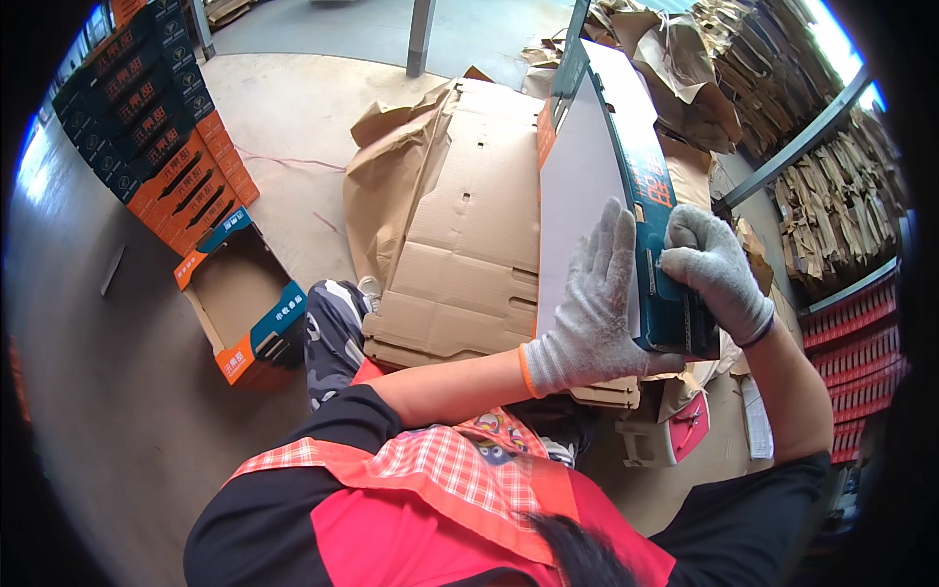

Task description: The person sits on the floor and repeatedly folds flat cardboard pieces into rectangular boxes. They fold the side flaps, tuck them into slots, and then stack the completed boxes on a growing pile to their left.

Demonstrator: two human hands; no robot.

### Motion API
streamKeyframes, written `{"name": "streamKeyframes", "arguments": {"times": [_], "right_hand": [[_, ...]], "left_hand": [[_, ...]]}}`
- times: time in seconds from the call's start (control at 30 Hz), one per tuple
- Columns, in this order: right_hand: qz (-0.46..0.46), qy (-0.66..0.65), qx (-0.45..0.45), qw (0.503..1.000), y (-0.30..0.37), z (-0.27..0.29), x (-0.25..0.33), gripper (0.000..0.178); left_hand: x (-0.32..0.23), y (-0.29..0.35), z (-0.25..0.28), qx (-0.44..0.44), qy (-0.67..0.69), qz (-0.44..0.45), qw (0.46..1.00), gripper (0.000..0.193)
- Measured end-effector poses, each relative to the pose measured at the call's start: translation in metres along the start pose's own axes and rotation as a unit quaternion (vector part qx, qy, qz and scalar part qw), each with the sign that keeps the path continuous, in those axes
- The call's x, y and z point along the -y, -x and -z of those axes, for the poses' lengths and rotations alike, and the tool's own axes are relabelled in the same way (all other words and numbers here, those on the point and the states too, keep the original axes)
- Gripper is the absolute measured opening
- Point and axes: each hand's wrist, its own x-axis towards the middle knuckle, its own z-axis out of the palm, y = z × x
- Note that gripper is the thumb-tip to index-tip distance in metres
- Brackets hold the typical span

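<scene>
A teal and orange cardboard box (648, 223) with a pale inner face stands tilted on its side in front of me, right of the middle. My left hand (590, 315), in a grey knit glove, lies flat against it with the fingers stretched out and pointing away from me. On the outer side, my gloved right hand (719, 274) is curled into a fist, its thumb and knuckles against the teal wall. Flat brown cardboard blanks (460, 245) lie stacked beside the box, their right edge hidden behind it.
To the left, an open box (240, 293) sits on the floor by a tall stack of teal and orange boxes (156, 127). Brown paper and cardboard bundles (841, 186) fill the right, beyond metal posts. A red and white container (675, 430) stands low at right, near red stacked items (856, 362).
</scene>
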Motion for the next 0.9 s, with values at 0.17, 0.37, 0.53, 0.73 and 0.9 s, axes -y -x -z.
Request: {"name": "streamKeyframes", "arguments": {"times": [0.17, 0.37, 0.53, 0.73, 0.9], "right_hand": [[0.019, -0.070, 0.019, 0.997, -0.014, -0.002, 0.008, 0.028], [0.196, 0.229, -0.088, 0.950, -0.028, -0.031, 0.010, 0.016], [0.390, 0.246, -0.032, 0.887, -0.061, -0.053, 0.019, 0.016], [0.031, -0.235, -0.223, 0.946, -0.141, -0.023, 0.049, 0.032], [0.188, -0.004, 0.028, 0.982, -0.155, -0.051, 0.014, 0.032]], "left_hand": [[0.008, 0.011, 0.003, 0.058, 0.005, 0.048, 0.997, 0.148], [0.005, 0.008, -0.010, 0.065, 0.056, 0.038, 0.996, 0.126], [0.013, 0.016, 0.008, 0.087, 0.156, 0.007, 0.984, 0.109], [0.024, 0.036, 0.037, 0.014, 0.144, 0.083, 0.986, 0.121], [0.010, 0.060, 0.055, 0.115, 0.121, 0.066, 0.984, 0.124]]}}
